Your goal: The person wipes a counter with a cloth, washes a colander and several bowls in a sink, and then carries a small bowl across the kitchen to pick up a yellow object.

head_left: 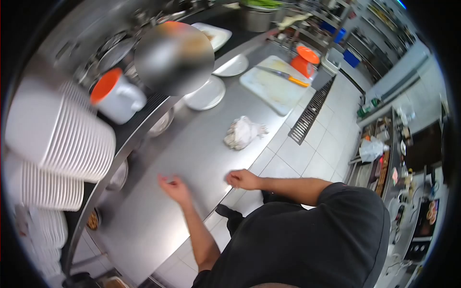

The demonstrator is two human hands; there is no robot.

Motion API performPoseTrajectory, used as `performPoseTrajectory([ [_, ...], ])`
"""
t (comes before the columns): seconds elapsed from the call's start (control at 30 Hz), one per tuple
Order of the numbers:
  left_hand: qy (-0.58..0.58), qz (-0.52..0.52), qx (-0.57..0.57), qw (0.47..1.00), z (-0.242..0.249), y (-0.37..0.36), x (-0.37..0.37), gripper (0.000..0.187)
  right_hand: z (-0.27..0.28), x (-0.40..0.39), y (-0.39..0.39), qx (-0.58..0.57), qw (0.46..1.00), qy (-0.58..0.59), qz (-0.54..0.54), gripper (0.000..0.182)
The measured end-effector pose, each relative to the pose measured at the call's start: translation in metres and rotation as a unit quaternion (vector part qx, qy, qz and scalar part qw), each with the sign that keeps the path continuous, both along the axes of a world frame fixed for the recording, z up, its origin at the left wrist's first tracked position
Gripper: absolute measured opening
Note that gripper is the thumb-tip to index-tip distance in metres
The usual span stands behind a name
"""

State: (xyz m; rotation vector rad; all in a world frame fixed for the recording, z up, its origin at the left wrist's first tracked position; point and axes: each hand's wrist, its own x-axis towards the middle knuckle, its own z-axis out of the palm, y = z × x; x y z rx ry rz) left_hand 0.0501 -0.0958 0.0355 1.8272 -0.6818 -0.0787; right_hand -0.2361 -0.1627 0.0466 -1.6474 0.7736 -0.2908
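My left hand hovers over the steel counter, its fingers apart and nothing in it. Closer to the counter's front edge, my right hand has its fingers curled in, with nothing visible in them. Beyond the right hand lies a crumpled white cloth, touched by neither hand. Farther along, a white cutting board bears a knife with a yellow handle.
Stacked white dishes and a white jug, orange inside, stand on the raised shelf at left. Plates lie beneath it. An orange kitchen scale is beyond the board. A floor drain runs alongside the counter.
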Motion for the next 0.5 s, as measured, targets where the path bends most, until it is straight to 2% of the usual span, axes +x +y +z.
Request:
performPoseTrajectory([
  [0.03, 0.024, -0.06, -0.023, 0.998, 0.008, -0.023, -0.053, 0.066, 0.004, -0.033, -0.002, -0.123, 0.989, 0.075, 0.03, 0.018],
  [0.1, 0.116, -0.182, -0.027, 0.976, 0.05, -0.059, -0.163, 0.066, -0.009, -0.105, -0.012, -0.2, 0.958, 0.18, 0.096, 0.021],
  [0.17, 0.078, -0.321, -0.036, 0.943, 0.081, -0.088, -0.258, 0.068, -0.016, -0.182, -0.02, -0.171, 0.949, 0.245, 0.101, 0.023],
  [0.23, 0.012, -0.433, -0.017, 0.901, 0.106, -0.117, -0.342, 0.07, -0.031, -0.255, -0.017, -0.157, 0.957, 0.243, 0.033, 0.023],
  [0.43, 0.093, -0.597, 0.019, 0.796, 0.139, -0.206, -0.535, 0.069, -0.022, -0.45, -0.063, -0.128, 0.944, 0.26, -0.157, 0.026],
  [0.5, 0.048, -0.643, 0.021, 0.764, 0.145, -0.228, -0.58, 0.068, -0.015, -0.502, -0.075, -0.124, 0.932, 0.244, -0.238, 0.026],
])
